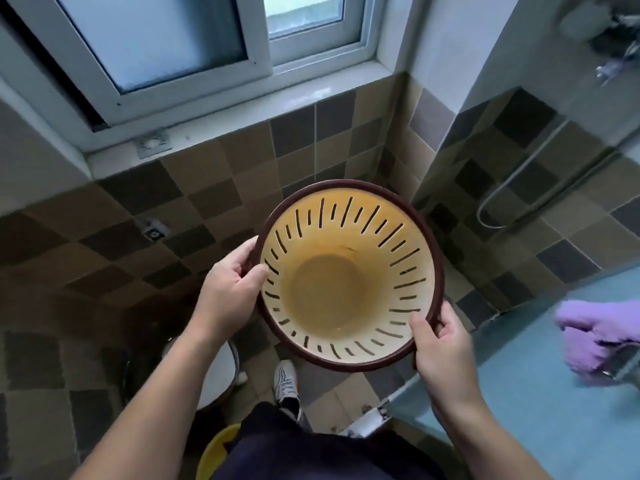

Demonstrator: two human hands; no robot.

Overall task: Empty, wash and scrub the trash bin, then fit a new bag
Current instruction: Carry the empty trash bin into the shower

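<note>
I hold a round trash bin (pixel 349 216) in front of me, its mouth facing the camera. It is cream plastic with slotted walls, a dark brown rim and a yellow-brown stained bottom, and nothing lies inside. My left hand (pixel 228 289) grips the rim on the left side, thumb over the edge. The lower right of the rim is clasped by my right hand (pixel 440 344). No bag is fitted in the bin.
A window and white sill (pixel 242 116) lie ahead above a brown tiled wall. A white toilet (pixel 218 372) stands lower left, a yellow bucket (pixel 218 452) by my legs. On the blue counter (pixel 540 393) at right lies a purple glove (pixel 595 337). A shower hose (pixel 512 199) hangs right.
</note>
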